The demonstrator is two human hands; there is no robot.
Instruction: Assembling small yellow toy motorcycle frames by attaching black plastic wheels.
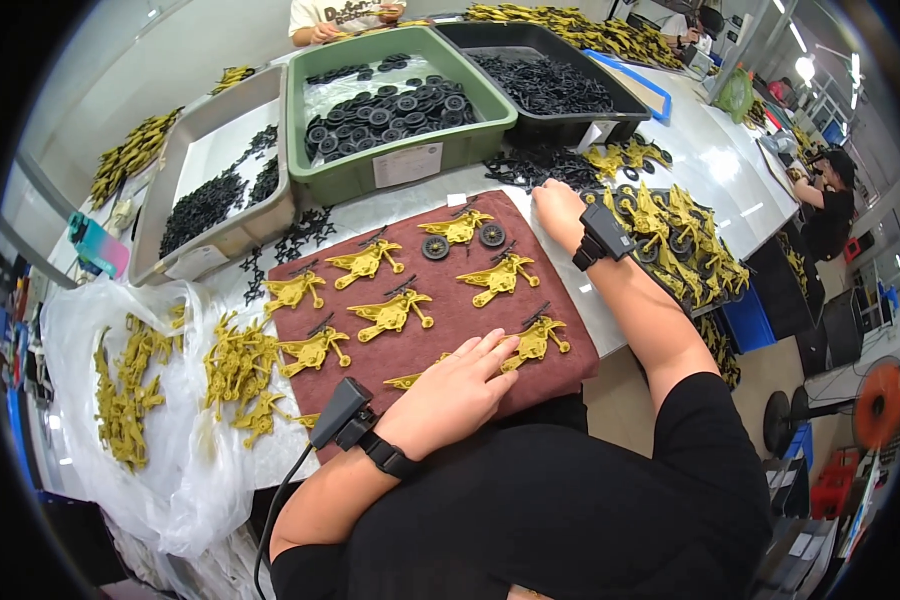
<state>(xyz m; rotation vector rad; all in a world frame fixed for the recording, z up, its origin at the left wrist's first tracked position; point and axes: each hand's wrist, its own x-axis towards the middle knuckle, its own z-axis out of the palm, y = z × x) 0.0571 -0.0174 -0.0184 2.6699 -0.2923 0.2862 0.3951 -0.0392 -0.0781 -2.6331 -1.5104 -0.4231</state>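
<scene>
Yellow pts (392, 313) are looking like matt plastic; maroon cloth (465, 327) is showing soft, matt nap; green bin (345, 184) is looking smooth, plastic, w/ paper label (407, 165); clear bag (185, 485) is shining, thin crinkly plastic; white tabletop (722, 160) is gleaming, smooth; blk wheels (492, 235) are looking matt.

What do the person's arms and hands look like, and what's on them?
The left hand and right hand wear no gloves. The black sleeves are short. Each wrist has a black strap and boxy black device; the left device has a black cable.
</scene>
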